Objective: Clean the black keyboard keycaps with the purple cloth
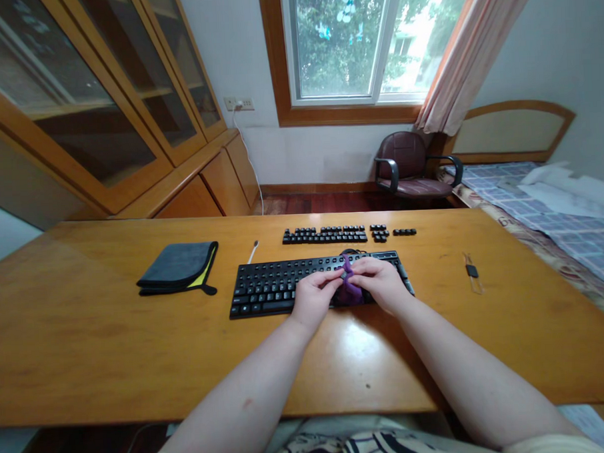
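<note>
A black keyboard (265, 288) lies on the wooden desk in front of me, with its upper rows looking bare of caps. Over its right half, my left hand (315, 294) and my right hand (382, 283) meet fingertip to fingertip. Between them they pinch a soft purple piece (352, 292), bunched at the top and hanging onto the keys; I cannot tell whether it is cloth or gel. Both hands are closed on it. Behind the keyboard, loose black keycaps (325, 235) are laid out in rows, with smaller groups to their right.
Left of the keyboard lies a folded grey cloth (176, 264) with a yellow underside. A thin white stick (253, 251) with a dark tip rests behind it. Far right is a keycap puller (472, 271) with wire loops. Beyond the desk stand a chair (404, 162) and a bed (520, 183).
</note>
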